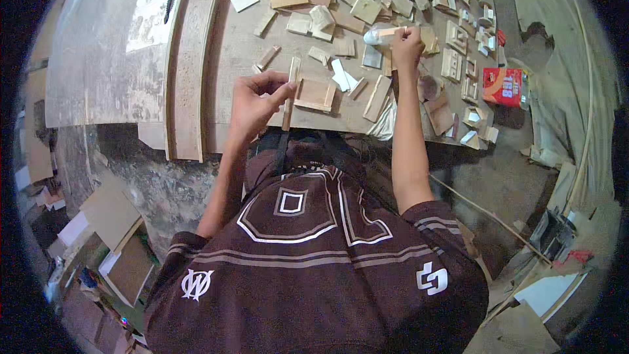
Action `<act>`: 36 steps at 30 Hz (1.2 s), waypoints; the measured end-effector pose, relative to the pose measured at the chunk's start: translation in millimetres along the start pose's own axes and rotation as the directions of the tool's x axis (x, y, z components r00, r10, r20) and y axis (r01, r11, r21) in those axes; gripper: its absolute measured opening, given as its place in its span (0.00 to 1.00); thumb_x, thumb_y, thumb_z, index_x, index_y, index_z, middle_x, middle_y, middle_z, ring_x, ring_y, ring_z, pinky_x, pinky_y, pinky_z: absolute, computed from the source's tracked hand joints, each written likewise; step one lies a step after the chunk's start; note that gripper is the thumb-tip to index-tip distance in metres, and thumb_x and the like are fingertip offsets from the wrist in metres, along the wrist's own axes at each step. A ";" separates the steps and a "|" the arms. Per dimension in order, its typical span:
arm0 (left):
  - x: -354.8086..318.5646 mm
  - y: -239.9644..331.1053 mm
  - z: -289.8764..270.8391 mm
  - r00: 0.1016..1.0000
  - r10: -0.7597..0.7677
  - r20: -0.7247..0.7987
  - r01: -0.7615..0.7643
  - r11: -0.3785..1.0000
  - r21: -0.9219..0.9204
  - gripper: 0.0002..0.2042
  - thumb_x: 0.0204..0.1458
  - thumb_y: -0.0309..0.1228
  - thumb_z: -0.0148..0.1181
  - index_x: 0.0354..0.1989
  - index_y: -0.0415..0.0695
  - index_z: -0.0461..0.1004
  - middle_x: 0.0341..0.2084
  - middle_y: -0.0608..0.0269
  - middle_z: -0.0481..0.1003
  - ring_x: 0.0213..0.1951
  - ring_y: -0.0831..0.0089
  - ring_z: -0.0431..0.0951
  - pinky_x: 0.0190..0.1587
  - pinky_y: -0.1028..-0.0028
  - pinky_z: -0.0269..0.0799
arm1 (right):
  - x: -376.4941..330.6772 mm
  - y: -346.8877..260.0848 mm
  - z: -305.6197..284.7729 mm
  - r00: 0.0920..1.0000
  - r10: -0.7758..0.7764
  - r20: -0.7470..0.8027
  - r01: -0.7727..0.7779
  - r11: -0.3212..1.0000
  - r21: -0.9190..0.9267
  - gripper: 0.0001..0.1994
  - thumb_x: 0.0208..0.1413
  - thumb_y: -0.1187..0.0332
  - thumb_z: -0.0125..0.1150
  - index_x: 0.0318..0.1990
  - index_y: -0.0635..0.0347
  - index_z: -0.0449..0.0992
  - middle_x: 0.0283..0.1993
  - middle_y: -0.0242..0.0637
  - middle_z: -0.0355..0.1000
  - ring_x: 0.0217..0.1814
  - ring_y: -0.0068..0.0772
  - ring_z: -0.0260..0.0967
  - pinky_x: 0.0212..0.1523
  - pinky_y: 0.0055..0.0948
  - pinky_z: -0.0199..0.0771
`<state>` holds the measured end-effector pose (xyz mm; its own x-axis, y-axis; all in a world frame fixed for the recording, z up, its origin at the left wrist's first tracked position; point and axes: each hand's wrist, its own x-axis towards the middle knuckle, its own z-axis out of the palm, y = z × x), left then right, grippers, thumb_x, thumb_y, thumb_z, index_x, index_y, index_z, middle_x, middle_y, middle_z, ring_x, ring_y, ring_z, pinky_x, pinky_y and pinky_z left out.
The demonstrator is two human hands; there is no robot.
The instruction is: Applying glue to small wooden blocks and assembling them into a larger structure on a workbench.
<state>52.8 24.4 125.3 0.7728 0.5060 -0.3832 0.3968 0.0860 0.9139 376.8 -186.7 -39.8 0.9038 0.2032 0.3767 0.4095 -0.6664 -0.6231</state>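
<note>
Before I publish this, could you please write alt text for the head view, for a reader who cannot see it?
A person's left hand holds a thin wooden strip beside a shallow wooden tray, while the right hand pinches a small light-coloured stick near a whitish container. Small wood pieces lie scattered across the worktable, with a red can at right.

Tan wood strip (pixel 295 70), dark maroon jersey (pixel 282 301) with grey stripes, red container (pixel 503 86)

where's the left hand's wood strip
In the head view, the wood strip is left of centre, in the left hand by the near edge of the worktable, left of the framed wooden panel.
</note>
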 end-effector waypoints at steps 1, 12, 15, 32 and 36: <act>-0.5 -0.7 -0.9 1.000 0.012 -0.009 -0.012 1.000 -0.012 0.09 0.52 0.31 0.66 0.34 0.37 0.82 0.24 0.67 0.80 0.26 0.85 0.76 0.27 0.80 0.69 | 0.6 -5.1 -5.7 1.000 0.000 -0.002 0.000 1.000 -0.003 0.11 0.54 0.65 0.62 0.28 0.64 0.71 0.23 0.47 0.74 0.25 0.45 0.76 0.29 0.42 0.72; 5.1 13.9 1.8 0.985 0.162 0.050 -0.160 0.986 -0.051 0.09 0.52 0.29 0.66 0.35 0.34 0.81 0.22 0.65 0.79 0.25 0.84 0.76 0.30 0.80 0.71 | -57.7 -107.2 -165.7 0.964 0.254 0.081 -0.203 0.500 0.842 0.11 0.58 0.78 0.58 0.32 0.58 0.59 0.34 0.50 0.76 0.32 0.46 0.81 0.27 0.28 0.83; 1.2 31.9 5.7 0.975 0.193 0.107 -0.188 0.981 -0.051 0.09 0.53 0.29 0.66 0.35 0.34 0.81 0.22 0.66 0.79 0.25 0.83 0.75 0.30 0.80 0.71 | -81.6 -123.7 -193.0 0.956 0.268 0.123 -0.228 0.407 0.884 0.11 0.57 0.78 0.59 0.34 0.56 0.61 0.34 0.45 0.76 0.32 0.40 0.80 0.27 0.22 0.79; -11.8 43.8 3.6 0.936 0.277 0.216 -0.283 0.959 -0.008 0.08 0.52 0.27 0.67 0.35 0.35 0.81 0.21 0.68 0.78 0.24 0.87 0.73 0.27 0.83 0.67 | -138.6 -171.1 -195.4 0.940 0.239 0.244 -0.313 0.313 0.897 0.18 0.55 0.68 0.68 0.51 0.69 0.76 0.29 0.32 0.74 0.27 0.25 0.72 0.30 0.25 0.79; -14.6 44.7 1.8 0.933 0.295 0.206 -0.301 0.953 -0.002 0.08 0.51 0.29 0.68 0.35 0.36 0.82 0.20 0.69 0.78 0.23 0.87 0.72 0.27 0.83 0.66 | -139.9 -177.3 -198.6 0.962 0.170 0.215 -0.260 0.324 0.910 0.11 0.57 0.68 0.68 0.40 0.67 0.77 0.20 0.29 0.67 0.17 0.20 0.61 0.20 0.25 0.67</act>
<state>60.1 19.4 171.5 0.9402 0.3207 -0.1152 0.1444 -0.0688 0.9871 153.1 -239.4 154.1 0.9656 0.2360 0.1092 0.0106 0.3840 -0.9233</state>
